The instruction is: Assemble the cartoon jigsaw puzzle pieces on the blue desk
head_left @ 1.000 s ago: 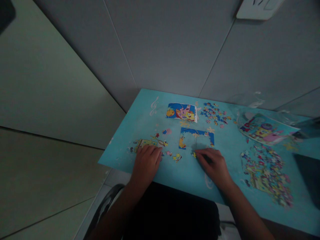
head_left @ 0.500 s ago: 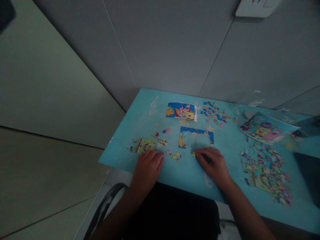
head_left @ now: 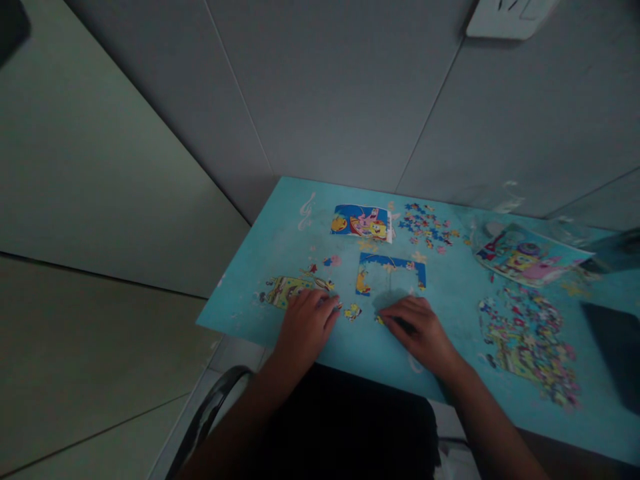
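The head view is showing two hands lying on a blue table [head_left: 280,220]. The right hand [head_left: 417,330] is lying flat and a bit curled, its fingertips touching a small yellow puzzle piece [head_left: 380,320]. That piece is sitting just left of the right hand. The left hand [head_left: 306,325] is resting loosely open, touching little pieces. Farther from the right hand, the blue puzzle frame [head_left: 390,273] is lying flat.

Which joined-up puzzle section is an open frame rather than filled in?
The blue-edged section just beyond the right hand: only top and sides are built. The yellow section by the left hand is solid.
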The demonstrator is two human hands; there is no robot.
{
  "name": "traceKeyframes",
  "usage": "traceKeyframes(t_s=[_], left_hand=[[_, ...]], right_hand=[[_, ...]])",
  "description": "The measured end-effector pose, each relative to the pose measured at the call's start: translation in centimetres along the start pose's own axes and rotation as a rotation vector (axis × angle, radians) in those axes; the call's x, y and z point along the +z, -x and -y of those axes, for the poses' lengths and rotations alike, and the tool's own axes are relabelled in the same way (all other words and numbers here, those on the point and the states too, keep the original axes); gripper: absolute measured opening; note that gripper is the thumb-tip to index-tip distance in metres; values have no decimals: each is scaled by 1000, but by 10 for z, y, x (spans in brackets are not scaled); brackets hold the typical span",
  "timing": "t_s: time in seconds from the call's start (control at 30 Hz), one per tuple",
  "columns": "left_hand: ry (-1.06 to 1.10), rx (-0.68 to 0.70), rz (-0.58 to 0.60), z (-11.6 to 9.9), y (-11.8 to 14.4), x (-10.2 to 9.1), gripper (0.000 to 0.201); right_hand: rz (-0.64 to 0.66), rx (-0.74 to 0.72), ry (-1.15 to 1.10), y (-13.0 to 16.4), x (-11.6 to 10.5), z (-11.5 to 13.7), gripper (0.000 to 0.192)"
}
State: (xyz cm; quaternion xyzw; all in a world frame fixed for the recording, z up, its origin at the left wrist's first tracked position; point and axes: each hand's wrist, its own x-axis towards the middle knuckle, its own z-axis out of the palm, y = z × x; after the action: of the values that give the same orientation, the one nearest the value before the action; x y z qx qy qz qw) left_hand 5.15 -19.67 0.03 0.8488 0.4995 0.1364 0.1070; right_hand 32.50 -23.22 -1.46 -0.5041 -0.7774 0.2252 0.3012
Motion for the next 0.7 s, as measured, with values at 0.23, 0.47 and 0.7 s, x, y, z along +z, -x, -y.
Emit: traceKeyframes(t_s=[0.23, 0.47, 0.7], left_hand=[[40, 60, 11, -19, 17, 6, 25], [42, 96, 4, -36, 27, 10, 20], [24, 110, 10, -42, 31, 10, 19]], right_hand=[[5, 4, 23, -1, 0, 1, 13], [10, 9, 30, -2, 1, 2, 14], [1, -2, 23, -1, 1, 1, 13]])
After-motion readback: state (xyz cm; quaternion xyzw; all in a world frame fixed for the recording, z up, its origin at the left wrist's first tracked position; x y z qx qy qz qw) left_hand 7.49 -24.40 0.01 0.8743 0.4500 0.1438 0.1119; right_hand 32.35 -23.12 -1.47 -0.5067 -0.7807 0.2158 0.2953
